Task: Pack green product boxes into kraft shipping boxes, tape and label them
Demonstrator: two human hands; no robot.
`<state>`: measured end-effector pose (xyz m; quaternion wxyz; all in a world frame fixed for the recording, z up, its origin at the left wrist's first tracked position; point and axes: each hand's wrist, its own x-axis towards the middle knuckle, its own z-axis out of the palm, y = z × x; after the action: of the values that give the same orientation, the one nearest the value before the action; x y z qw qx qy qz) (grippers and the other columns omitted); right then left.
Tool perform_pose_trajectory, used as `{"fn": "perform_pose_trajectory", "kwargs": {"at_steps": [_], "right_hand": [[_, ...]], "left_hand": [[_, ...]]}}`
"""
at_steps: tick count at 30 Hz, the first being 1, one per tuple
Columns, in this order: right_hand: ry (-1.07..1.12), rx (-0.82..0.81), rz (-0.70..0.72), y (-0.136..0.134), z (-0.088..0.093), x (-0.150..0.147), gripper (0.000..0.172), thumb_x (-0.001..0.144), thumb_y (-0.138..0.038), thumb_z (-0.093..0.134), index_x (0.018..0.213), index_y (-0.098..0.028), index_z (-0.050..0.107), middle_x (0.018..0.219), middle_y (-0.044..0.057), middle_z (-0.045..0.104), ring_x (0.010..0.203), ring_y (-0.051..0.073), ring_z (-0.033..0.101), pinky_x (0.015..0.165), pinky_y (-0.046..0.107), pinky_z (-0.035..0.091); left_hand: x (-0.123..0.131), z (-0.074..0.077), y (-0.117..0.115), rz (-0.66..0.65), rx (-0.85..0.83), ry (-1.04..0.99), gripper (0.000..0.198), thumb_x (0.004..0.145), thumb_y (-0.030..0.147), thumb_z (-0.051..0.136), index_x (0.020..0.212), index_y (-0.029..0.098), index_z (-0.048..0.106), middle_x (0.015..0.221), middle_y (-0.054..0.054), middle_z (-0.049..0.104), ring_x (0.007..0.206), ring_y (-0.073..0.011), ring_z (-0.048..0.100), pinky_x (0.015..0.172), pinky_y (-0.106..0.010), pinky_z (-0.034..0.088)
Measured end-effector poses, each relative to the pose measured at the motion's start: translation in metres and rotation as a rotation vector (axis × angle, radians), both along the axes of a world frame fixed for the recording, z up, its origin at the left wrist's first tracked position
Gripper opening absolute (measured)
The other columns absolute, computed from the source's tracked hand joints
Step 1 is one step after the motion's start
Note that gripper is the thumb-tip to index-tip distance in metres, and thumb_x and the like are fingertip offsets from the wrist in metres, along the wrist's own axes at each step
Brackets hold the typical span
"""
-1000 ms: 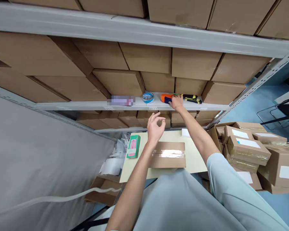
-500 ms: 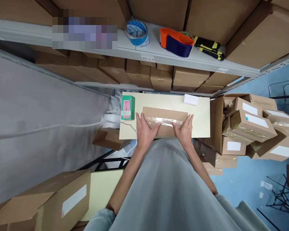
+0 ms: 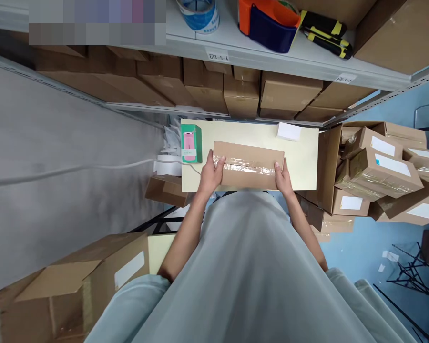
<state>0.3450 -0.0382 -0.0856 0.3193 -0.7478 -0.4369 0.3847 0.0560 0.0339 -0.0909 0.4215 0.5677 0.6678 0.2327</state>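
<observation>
A brown cardboard box (image 3: 249, 155) with clear tape along its top lies between my hands over the small cream table. My left hand (image 3: 210, 175) grips its left end, thumb on top and fingers along the side. At the opposite end, my right hand (image 3: 282, 177) holds it the same way. Just left of the box stands a green package with a pink picture (image 3: 190, 143). Behind the box, toward the right, sits a small white box (image 3: 289, 131). The underside of the cardboard box is hidden.
Above the table (image 3: 303, 162) runs a shelf (image 3: 186, 43) bearing a blue tape roll (image 3: 200, 16), an orange and navy tape dispenser (image 3: 270, 28) and yellow-black cutters (image 3: 325, 33). Right of it, a large carton (image 3: 327, 166) overflows with taped boxes. A white cable (image 3: 93, 167) crosses at left.
My hands have gone from pressing along the tape on the box's top to gripping its two ends. The box appears raised or tilted, and the camera view has shifted.
</observation>
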Motion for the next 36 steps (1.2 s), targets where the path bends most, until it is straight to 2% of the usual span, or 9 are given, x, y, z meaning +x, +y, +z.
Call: {"fn": "perform_pose_trajectory", "kwargs": {"at_steps": [4,8,11,17,21,26,31,34,36], "right_hand": [[-0.466,0.047,0.051,0.003,0.016,-0.027,0.104,0.111,-0.077,0.029,0.18,-0.003,0.006,0.186,0.028,0.012,0.176,0.038,0.012,0.138,0.067,0.022],[-0.693,0.035,0.159,0.011,0.025,-0.062,0.109,0.11,-0.076,0.033,0.179,0.001,0.0,0.186,0.032,0.005,0.175,0.043,0.006,0.135,0.07,0.025],[-0.723,-0.014,0.157,0.01,0.02,-0.064,0.11,0.11,-0.079,0.028,0.178,0.004,0.004,0.185,0.035,0.005,0.175,0.043,0.006,0.135,0.07,0.026],[-0.59,-0.047,0.072,-0.008,0.016,-0.037,0.107,0.111,-0.079,0.024,0.179,0.002,0.005,0.184,0.036,0.008,0.175,0.043,0.007,0.135,0.071,0.026],[-0.614,-0.025,0.122,0.0,0.025,-0.055,0.096,0.115,-0.069,0.021,0.179,0.0,0.005,0.186,0.032,0.006,0.176,0.04,0.002,0.137,0.07,0.022],[-0.663,-0.009,0.168,0.026,0.027,-0.074,0.107,0.111,-0.078,0.027,0.179,0.002,0.009,0.186,0.03,0.007,0.176,0.041,0.002,0.139,0.066,0.019],[-0.611,-0.031,0.082,0.023,0.02,-0.051,0.101,0.113,-0.075,0.016,0.179,0.001,0.006,0.185,0.032,0.01,0.176,0.04,0.004,0.138,0.07,0.019],[-0.611,-0.015,0.077,0.015,0.024,-0.051,0.096,0.115,-0.069,0.015,0.179,0.002,0.006,0.186,0.031,0.009,0.176,0.04,0.003,0.138,0.07,0.019],[-0.621,0.006,0.128,0.013,0.03,-0.061,0.096,0.115,-0.069,0.021,0.179,0.001,0.007,0.186,0.029,0.009,0.176,0.04,0.003,0.139,0.068,0.019]], "left_hand": [[0.03,0.018,-0.016,-0.036,0.211,0.15,0.103,0.105,0.075,0.05,0.176,0.006,0.026,0.186,-0.028,0.017,0.176,-0.0375,0.014,0.143,-0.055,0.015],[0.058,0.03,-0.025,-0.096,0.217,0.223,0.12,0.098,0.083,0.057,0.178,0.003,0.016,0.187,-0.029,0.003,0.176,-0.0405,-0.006,0.142,-0.063,0.005],[0.053,0.026,-0.024,-0.068,0.166,0.266,0.123,0.096,0.086,0.056,0.177,0.002,0.02,0.186,-0.031,0.004,0.176,-0.0429,-0.003,0.141,-0.065,0.004],[0.025,0.017,-0.027,0.01,0.101,0.233,0.117,0.099,0.083,0.056,0.177,0.004,0.021,0.186,-0.033,0.008,0.176,-0.0434,0.004,0.141,-0.065,0.009],[0.041,0.025,-0.027,-0.006,0.157,0.218,0.107,0.103,0.077,0.053,0.177,0.005,0.023,0.187,-0.029,0.007,0.177,-0.0391,0.0,0.142,-0.061,0.005],[0.057,0.025,-0.013,-0.012,0.173,0.26,0.122,0.095,0.082,0.063,0.177,0.002,0.021,0.186,-0.031,0.004,0.176,-0.0437,0.0,0.142,-0.063,0.005],[0.025,0.013,-0.004,0.079,0.128,0.246,0.112,0.101,0.078,0.057,0.177,0.003,0.021,0.186,-0.031,0.011,0.176,-0.042,0.009,0.142,-0.059,0.01],[0.013,0.016,-0.007,0.072,0.135,0.235,0.108,0.104,0.075,0.052,0.176,0.0,0.02,0.185,-0.033,0.011,0.176,-0.0403,0.008,0.143,-0.058,0.01],[0.017,0.022,-0.011,0.007,0.163,0.236,0.113,0.102,0.077,0.056,0.177,0.001,0.019,0.186,-0.032,0.008,0.177,-0.0403,0.004,0.142,-0.06,0.008]]}}
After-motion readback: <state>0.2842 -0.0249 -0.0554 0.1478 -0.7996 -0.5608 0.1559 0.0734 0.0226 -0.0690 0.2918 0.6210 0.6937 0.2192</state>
